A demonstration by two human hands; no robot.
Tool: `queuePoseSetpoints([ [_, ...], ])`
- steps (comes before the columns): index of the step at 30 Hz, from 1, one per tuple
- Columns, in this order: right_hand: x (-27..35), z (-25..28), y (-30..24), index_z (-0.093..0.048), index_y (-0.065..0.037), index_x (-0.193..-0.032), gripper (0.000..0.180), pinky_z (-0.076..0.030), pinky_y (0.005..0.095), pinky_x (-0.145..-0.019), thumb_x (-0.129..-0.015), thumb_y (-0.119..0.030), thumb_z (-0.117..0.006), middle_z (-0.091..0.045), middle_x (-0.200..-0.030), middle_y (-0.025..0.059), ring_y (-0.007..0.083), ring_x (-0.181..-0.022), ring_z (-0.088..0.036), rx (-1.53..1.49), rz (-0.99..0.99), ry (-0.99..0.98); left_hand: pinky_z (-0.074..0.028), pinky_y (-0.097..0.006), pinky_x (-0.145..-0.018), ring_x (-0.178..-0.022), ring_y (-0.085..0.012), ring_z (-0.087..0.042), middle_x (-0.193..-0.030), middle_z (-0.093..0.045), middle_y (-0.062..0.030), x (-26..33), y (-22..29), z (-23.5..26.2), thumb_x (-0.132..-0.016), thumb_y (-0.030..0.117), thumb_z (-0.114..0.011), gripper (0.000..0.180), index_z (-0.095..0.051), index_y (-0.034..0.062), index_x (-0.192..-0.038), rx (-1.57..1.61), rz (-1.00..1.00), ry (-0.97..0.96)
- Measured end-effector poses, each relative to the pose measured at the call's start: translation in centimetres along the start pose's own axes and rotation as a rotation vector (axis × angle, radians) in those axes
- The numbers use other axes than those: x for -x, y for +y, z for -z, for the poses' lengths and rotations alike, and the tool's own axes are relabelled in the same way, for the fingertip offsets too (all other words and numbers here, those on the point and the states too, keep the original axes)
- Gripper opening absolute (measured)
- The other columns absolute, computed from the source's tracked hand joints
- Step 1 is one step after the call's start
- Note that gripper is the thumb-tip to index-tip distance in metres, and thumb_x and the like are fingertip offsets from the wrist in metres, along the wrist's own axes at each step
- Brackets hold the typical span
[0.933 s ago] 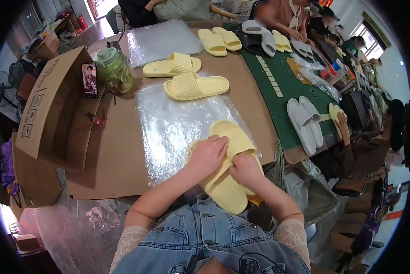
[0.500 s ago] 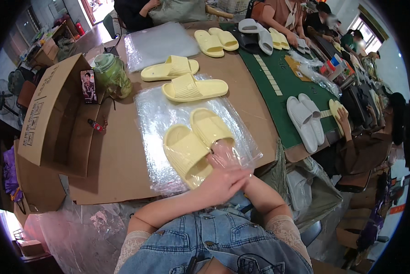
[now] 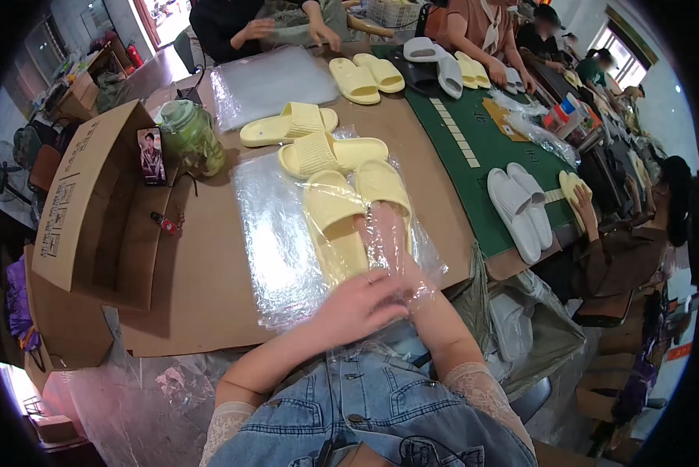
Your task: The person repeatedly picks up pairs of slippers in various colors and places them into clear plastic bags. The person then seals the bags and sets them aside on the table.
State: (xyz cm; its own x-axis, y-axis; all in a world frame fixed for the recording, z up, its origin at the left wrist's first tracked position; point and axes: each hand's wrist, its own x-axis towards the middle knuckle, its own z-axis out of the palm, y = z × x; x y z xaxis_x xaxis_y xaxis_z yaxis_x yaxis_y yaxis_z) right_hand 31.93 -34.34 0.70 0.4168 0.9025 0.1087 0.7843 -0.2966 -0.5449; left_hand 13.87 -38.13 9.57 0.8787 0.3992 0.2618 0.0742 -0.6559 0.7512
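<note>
A pair of pale yellow slippers point(image 3: 338, 226) lies inside a clear plastic bag point(image 3: 423, 241), toes pointing away from me. My right hand point(image 3: 386, 233) is in the bag too, its fingers tucked under a slipper strap and hidden there. At the bag's mouth, by my right wrist, my left hand point(image 3: 361, 305) has its fingers spread and slightly curved. Beneath the pair is a stack of clear bags point(image 3: 268, 233). Two more yellow slippers, a nearer one point(image 3: 357, 149) and a farther one point(image 3: 260, 134), rest on their sides beyond the bagged toes.
An open carton point(image 3: 81, 210), a phone point(image 3: 152, 156) and a green-filled jar point(image 3: 194, 136) stand left. A plastic sheet stack point(image 3: 275, 82) and yellow slippers point(image 3: 357, 80) lie at the back. Grey slippers point(image 3: 514, 208) sit on a green mat point(image 3: 462, 175). Co-workers sit beyond and to the right.
My right hand has pushed the bagged slippers away from me and slightly right, up to the sideways slippers. My left hand's fingers have spread near the wrist. A co-worker's hands have moved at the far edge.
</note>
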Motion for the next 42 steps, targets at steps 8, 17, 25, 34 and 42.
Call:
queuePoseSetpoints([
  [8,9.9,4.8,1.3,-0.056,-0.002,-0.134,0.057,-0.049,0.0468,-0.096,-0.084,-0.021,-0.077,-0.060,-0.115,0.0221,0.0397,-0.114,-0.057,-0.160,0.345,0.065,-0.033,-0.051,-0.115,-0.143,-0.0413,-0.031,-0.155,-0.036,-0.0163,0.9,-9.1,3.0,-0.073,0.038,-0.084,0.071,-0.059,0.0134,-0.135,-0.503,0.131,0.362],
  [17,12.5,16.7,3.9,-0.071,0.001,-0.101,0.019,-0.049,0.0257,-0.059,-0.093,-0.016,-0.071,-0.071,-0.079,0.0039,0.0118,-0.067,-0.065,-1.288,0.346,-0.615,-0.035,-0.050,-0.114,-0.140,-0.0396,-0.036,-0.149,-0.043,-0.0153,2.6,-12.9,1.0,-0.075,0.029,-0.083,0.070,-0.057,0.0130,-0.138,-0.325,0.200,0.396],
  [25,-1.3,7.8,12.2,-0.073,-0.003,-0.103,0.019,-0.049,0.0277,-0.067,-0.089,-0.016,-0.070,-0.067,-0.089,0.0064,0.0145,-0.074,-0.061,-0.348,-0.071,0.287,-0.040,-0.048,-0.109,-0.132,-0.0380,-0.044,-0.144,-0.047,-0.0171,2.1,-13.0,0.9,-0.078,0.023,-0.080,0.067,-0.055,0.0114,-0.139,-0.277,0.226,0.409],
  [34,-6.0,4.9,12.7,-0.075,-0.010,-0.094,0.020,-0.053,0.0447,-0.083,-0.084,-0.027,-0.073,-0.065,-0.098,0.0124,0.0312,-0.098,-0.062,0.220,-0.015,0.206,-0.041,-0.047,-0.109,-0.129,-0.0376,-0.047,-0.143,-0.047,-0.0174,2.3,-13.1,1.0,-0.078,0.026,-0.080,0.067,-0.054,0.0122,-0.139,-0.262,0.245,0.405],
  [42,-4.5,4.8,12.9,-0.072,-0.008,-0.086,0.016,-0.053,0.0450,-0.080,-0.086,-0.024,-0.070,-0.067,-0.094,0.0118,0.0317,-0.094,-0.064,0.058,0.012,0.230,-0.041,-0.045,-0.109,-0.131,-0.0355,-0.046,-0.143,-0.048,-0.0173,2.2,-13.0,0.9,-0.078,0.022,-0.080,0.070,-0.052,0.0093,-0.141,-0.270,0.235,0.407],
])
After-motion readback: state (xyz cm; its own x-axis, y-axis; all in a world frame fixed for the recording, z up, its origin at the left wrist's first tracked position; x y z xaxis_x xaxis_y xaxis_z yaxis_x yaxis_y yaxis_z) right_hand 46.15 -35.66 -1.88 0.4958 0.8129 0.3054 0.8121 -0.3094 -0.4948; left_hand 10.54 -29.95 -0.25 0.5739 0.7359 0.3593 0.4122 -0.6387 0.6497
